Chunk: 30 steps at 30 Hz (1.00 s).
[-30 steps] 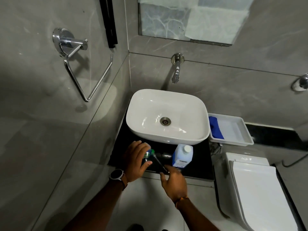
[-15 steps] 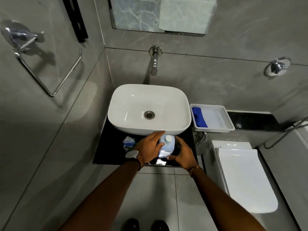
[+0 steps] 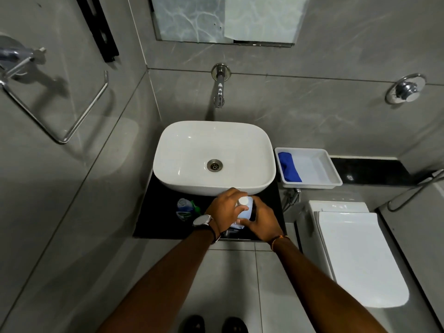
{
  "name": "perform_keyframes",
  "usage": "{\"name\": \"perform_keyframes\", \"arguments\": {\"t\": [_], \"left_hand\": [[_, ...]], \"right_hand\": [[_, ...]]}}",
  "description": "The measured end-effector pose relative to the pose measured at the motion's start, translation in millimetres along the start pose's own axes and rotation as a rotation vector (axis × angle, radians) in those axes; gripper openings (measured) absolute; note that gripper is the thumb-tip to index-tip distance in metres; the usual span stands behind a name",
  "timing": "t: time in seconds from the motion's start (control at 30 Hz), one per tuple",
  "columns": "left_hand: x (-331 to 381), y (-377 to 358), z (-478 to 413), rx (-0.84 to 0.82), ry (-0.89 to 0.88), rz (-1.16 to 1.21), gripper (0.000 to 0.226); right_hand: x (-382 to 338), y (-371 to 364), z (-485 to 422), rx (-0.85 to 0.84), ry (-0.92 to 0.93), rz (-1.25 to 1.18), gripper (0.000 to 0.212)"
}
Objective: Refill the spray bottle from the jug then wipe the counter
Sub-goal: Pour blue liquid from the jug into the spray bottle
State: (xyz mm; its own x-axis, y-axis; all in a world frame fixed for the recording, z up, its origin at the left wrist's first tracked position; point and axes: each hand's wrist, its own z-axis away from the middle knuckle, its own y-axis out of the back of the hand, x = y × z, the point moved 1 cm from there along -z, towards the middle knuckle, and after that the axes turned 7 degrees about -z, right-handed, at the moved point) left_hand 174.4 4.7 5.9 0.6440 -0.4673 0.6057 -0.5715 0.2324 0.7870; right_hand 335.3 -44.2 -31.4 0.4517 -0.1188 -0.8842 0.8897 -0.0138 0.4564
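With both hands wrapped round the jug (image 3: 247, 210), the step in hand looks like opening it, the first part of the refill. That jug stands on the black counter (image 3: 158, 219) just in front of the sink (image 3: 213, 157), towards the sink's right corner. The left hand (image 3: 224, 210) comes at it from the left, fingers curled about the upper body and neck with the white cap (image 3: 243, 201) showing just past them; whether a fingertip presses the cap I cannot tell. The right hand (image 3: 262, 221) clasps the lower body from the right, thumb across the front near the label.

The bottle (image 3: 185, 209) sits on the counter in front of the sink's left part, near the jug but apart from it, with no hand on it. Its neck looks open from above, though that is hard to make out, and a green piece lies beside it, probably part of the spray head.

Next, by my reckoning, the cap must come off: one hand steadying the body, the other twisting. Then the jug needs lifting and tipping slowly over the bottle's narrow neck. The blue cloth (image 3: 288, 167) waits in the tray (image 3: 334, 174) right of the sink.
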Motion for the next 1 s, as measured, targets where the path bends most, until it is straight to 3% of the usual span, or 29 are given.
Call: {"name": "perform_keyframes", "arguments": {"t": [0.1,0.27,0.33,0.43,0.63,0.8,1.0], "left_hand": [[-3,-2,-1,0.062,0.042,0.003,0.046],[-13,1,3,0.214,0.069,-0.033,0.034],[-16,1,4,0.175,0.028,-0.008,0.033],[-15,-2,3,0.036,-0.029,0.011,0.049],[-17,3,4,0.112,-0.043,-0.023,0.039],[-16,7,-1,-0.022,-0.128,-0.022,0.058],[-6,6,-8,-0.088,-0.146,-0.213,0.049]], "right_hand": [[0,1,0,-0.007,0.01,0.026,0.075],[-2,5,-2,-0.024,0.014,0.048,0.079],[-2,4,-3,-0.024,0.013,0.054,0.078],[-3,2,-3,-0.019,0.015,0.053,0.075],[-3,3,-2,-0.02,0.001,0.058,0.079],[-4,3,-2,-0.007,0.003,0.054,0.08],[-2,2,-1,-0.012,-0.017,0.059,0.081]]}}
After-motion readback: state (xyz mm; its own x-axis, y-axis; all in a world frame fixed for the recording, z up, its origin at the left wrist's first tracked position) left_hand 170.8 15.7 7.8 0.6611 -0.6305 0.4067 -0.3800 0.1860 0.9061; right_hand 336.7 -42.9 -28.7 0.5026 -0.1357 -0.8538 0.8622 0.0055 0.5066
